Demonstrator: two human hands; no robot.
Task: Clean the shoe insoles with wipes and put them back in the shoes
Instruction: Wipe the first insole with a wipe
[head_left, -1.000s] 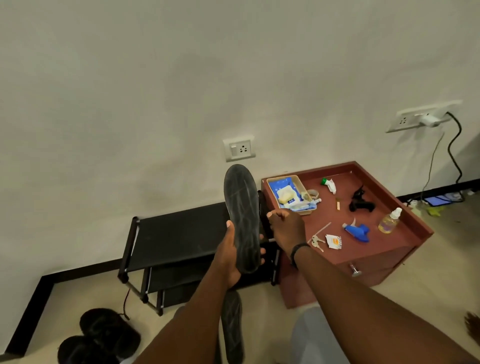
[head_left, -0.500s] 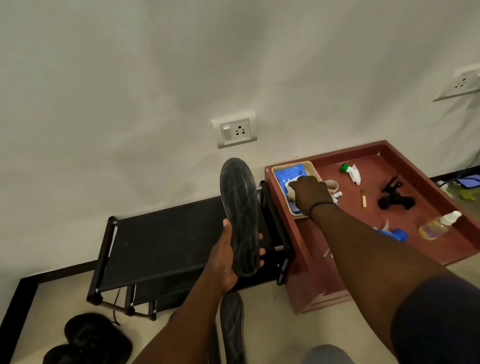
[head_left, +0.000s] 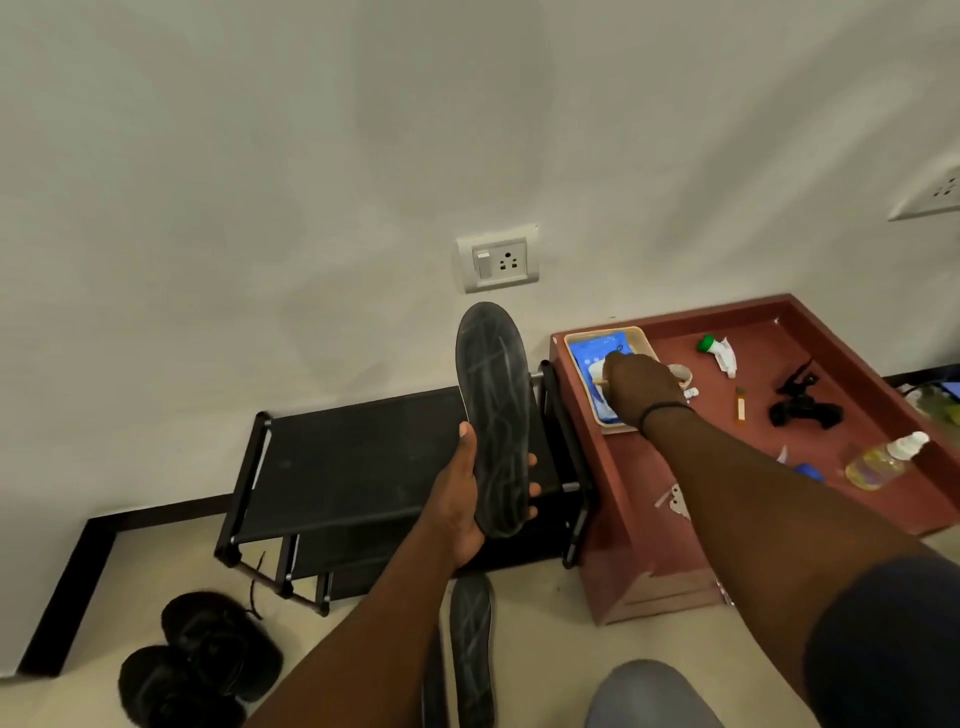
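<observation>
Two dark grey foam insoles are in view: one insole (head_left: 493, 415) stands nearly upright in the left hand (head_left: 460, 499), whose thumb lies along its left edge while the fingertips curl round its right edge near the heel, and the second insole (head_left: 471, 649) lies flat on the pale floor below that hand, beside the left forearm. Half a second ago the grip and the raised insole looked the same, in front of the black metal shoe rack (head_left: 363, 467). The right hand (head_left: 641, 387) has stayed reached out over the beige shallow tray (head_left: 641, 338) at the back left corner of the red-brown wooden cabinet top (head_left: 675, 467), its knuckles toward the camera and its fingers bent down onto the blue wipes packet (head_left: 597, 345) lying in that tray; compared with a second ago, when it hovered short of the cabinet, it has come forward onto the packet. Whether the fingers pinch a wipe or only press the packet I cannot tell. A pair of black shoes (head_left: 197, 660) sits on the floor at the lower left, well apart from both hands. A clear bottle of yellowish liquid (head_left: 878, 462) lies on the cabinet top to the right.
</observation>
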